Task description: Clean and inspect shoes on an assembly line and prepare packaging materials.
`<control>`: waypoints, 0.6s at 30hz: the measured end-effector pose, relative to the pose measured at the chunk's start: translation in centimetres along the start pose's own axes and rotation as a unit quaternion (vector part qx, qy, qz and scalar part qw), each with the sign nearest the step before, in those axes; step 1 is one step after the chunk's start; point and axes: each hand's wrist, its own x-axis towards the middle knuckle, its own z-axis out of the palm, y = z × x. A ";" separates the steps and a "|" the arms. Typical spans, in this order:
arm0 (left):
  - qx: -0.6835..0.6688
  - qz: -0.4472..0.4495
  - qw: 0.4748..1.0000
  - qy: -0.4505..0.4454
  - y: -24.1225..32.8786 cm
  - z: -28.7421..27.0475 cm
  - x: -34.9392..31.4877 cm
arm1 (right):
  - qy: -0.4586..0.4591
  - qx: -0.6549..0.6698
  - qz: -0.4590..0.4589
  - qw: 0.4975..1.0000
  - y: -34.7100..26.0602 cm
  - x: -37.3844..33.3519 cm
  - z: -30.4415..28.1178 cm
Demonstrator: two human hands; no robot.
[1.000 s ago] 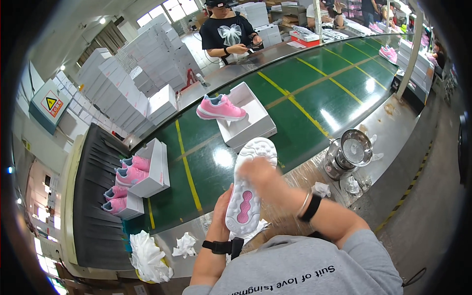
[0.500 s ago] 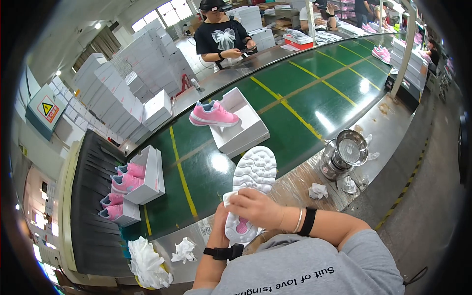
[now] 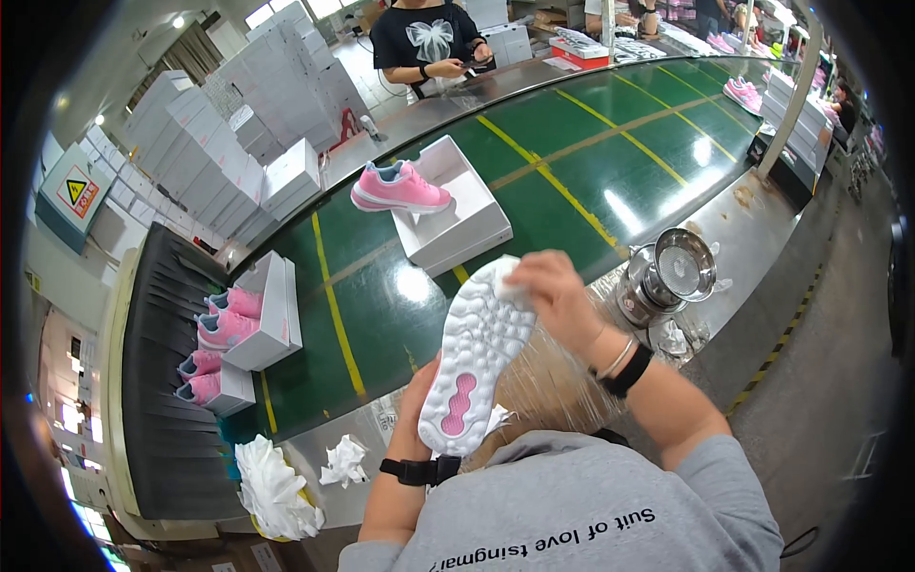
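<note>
While the head view looks down over the bench, a sneaker [image 3: 475, 367] is held sole-up right in front of the chest, its white tread with a pink inset facing the camera. It's gripped at the heel end by the left hand [image 3: 416, 405], fingers wrapped round from underneath, so most of that hand is hidden behind the shoe. At the toe end, the right hand [image 3: 558, 296] is pressed against the sole, closed on a small white cloth [image 3: 507, 275] that's touching the tread.

Just beyond, a green conveyor belt [image 3: 610, 153] with yellow lines is seen. A matching pink sneaker [image 3: 400, 189] is set across an open white shoebox [image 3: 457, 214] on it. A shiny metal tin [image 3: 679, 267] is parked near the right wrist. More pink shoes in boxes [image 3: 250, 319] are lined up well off to the left, and crumpled white paper [image 3: 272, 477] is heaped at the lower left.
</note>
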 end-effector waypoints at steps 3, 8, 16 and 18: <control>-0.038 -0.013 0.999 -0.026 -0.4 0.3 0.6 | -0.044 0.025 -0.016 0.999 -1.9 -4.6 1.9; -0.102 0.051 0.986 -0.119 -0.9 -1.2 1.4 | -0.198 0.177 -0.028 0.964 -5.0 -7.0 1.9; 0.036 0.030 0.999 0.013 -0.4 1.3 1.7 | 0.062 -0.001 0.080 0.995 1.3 1.9 0.7; 0.036 0.031 0.998 0.039 -0.8 1.4 2.9 | 0.067 -0.061 0.065 0.994 0.9 1.9 2.4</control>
